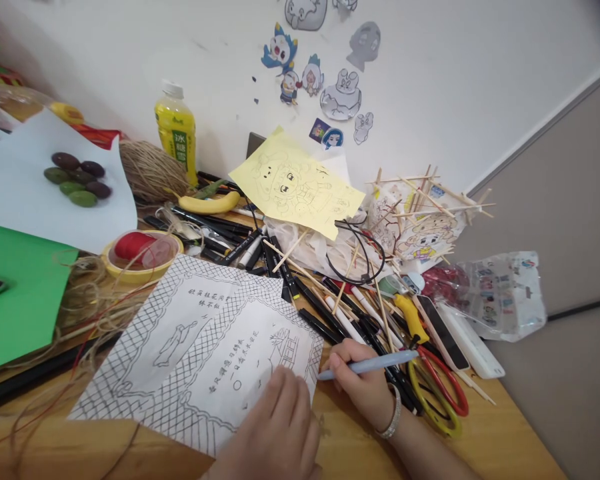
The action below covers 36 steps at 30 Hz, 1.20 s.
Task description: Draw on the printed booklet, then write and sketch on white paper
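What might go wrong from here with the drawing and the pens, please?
The left hand rests on the drawing and might smudge any ink that is not dry.
The right hand holds a blue pen with its tip at or very near the sheet's right edge, so a slip could leave a stray mark.
Loose pens lie heaped beside the right hand; a nudge might set some rolling.

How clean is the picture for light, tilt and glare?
Head view: soft light, no hard shadow across the drawn sheet, whose bold ink lines read clearly; head view: the frame looks tilted, and its top right corner darkens; head view: small glints show on the clear plastic bag.
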{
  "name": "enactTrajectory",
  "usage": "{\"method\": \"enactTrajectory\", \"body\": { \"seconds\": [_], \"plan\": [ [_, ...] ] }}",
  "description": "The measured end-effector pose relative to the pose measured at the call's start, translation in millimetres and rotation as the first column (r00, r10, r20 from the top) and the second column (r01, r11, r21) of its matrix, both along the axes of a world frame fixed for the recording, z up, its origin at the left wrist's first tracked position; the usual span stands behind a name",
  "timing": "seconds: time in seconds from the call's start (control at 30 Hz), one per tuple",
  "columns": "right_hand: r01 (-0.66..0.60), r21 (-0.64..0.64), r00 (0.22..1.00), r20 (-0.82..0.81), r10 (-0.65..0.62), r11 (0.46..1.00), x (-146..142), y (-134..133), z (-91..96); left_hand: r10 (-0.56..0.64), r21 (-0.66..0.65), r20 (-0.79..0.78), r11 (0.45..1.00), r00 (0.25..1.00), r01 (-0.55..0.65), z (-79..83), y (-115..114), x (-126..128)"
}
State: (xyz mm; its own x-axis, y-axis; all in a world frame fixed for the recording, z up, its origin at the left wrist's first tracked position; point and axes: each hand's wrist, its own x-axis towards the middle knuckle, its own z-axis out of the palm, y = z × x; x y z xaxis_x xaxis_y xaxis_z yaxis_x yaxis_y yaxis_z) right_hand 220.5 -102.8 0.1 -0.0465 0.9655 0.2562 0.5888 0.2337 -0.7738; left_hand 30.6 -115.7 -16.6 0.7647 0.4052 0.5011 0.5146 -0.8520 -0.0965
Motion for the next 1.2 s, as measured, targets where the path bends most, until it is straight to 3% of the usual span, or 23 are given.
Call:
{"method": "enactTrajectory", "body": {
  "seconds": [0.17,0.37,0.67,0.83,1.03,1.2],
  "plan": [
    [0.085,0.028,0.996,-0.013,-0.085,0.996,-2,-1,-1.5,0.026,0.012,0.001,1.000,1.000,-0.026,-4.9,-1,-1],
    [0.024,0.037,0.986,0.165,-0.030,0.999,-4,-1,-1.0,0.014,-0.057,-0.058,0.998,0.998,-0.018,-6.7,-2,-3],
    [-0.004,0.046,0.963,0.268,-0.008,0.999,-7,1,5.0,0.013,-0.054,-0.036,0.998,0.999,-0.015,-9.0,2,1],
    [-0.011,0.047,0.957,0.290,-0.003,0.999,-7,1,6.8,-0.032,-0.130,-0.099,0.991,0.995,0.019,-17.1,3,3],
    [-0.010,0.055,0.964,0.267,-0.005,0.998,-7,1,5.5,-0.010,-0.143,-0.095,0.990,0.995,-0.004,-10.5,1,0],
    [-0.025,0.066,0.971,0.239,0.009,0.997,-6,1,4.0,-0.020,-0.115,-0.051,0.993,0.998,0.014,-23.9,2,3]
  ]
}}
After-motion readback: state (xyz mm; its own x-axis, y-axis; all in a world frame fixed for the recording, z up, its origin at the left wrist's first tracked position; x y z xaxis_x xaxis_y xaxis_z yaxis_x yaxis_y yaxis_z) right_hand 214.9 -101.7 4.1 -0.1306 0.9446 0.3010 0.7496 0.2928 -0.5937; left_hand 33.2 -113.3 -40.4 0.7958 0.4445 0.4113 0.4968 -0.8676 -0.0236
